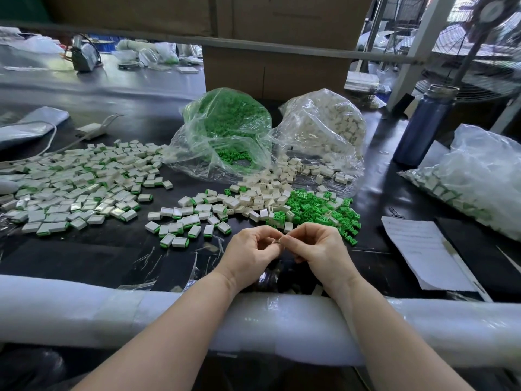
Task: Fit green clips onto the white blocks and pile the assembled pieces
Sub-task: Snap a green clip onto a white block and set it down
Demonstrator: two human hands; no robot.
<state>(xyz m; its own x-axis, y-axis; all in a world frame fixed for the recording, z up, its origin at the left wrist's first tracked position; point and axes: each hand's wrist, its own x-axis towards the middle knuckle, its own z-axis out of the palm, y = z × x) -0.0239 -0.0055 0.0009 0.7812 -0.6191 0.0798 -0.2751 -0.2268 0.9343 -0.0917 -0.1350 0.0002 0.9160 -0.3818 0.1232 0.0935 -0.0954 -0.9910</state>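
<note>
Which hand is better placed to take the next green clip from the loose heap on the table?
Probably the right hand: the loose green clips lie just beyond it, on its side. The left hand is nearer the finished pieces. Both hands now pinch a small piece together.

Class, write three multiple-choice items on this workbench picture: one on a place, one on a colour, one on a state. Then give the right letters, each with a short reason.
1. Where does the loose heap of green clips lie?
A. ahead of the right hand
B. inside the cardboard box
C. on the sheet of paper

2. What colour is the bottle at the right?
A. red
B. dark blue
C. yellow

3. How are the two hands?
A. flat on the table
B. fingertips pinched together on a small piece
C. hanging below the table edge

Key: 1 A, the heap sits on the table just beyond that hand. 2 B, its body is dark blue. 3 B, the left hand and the right meet at their fingertips.
</note>
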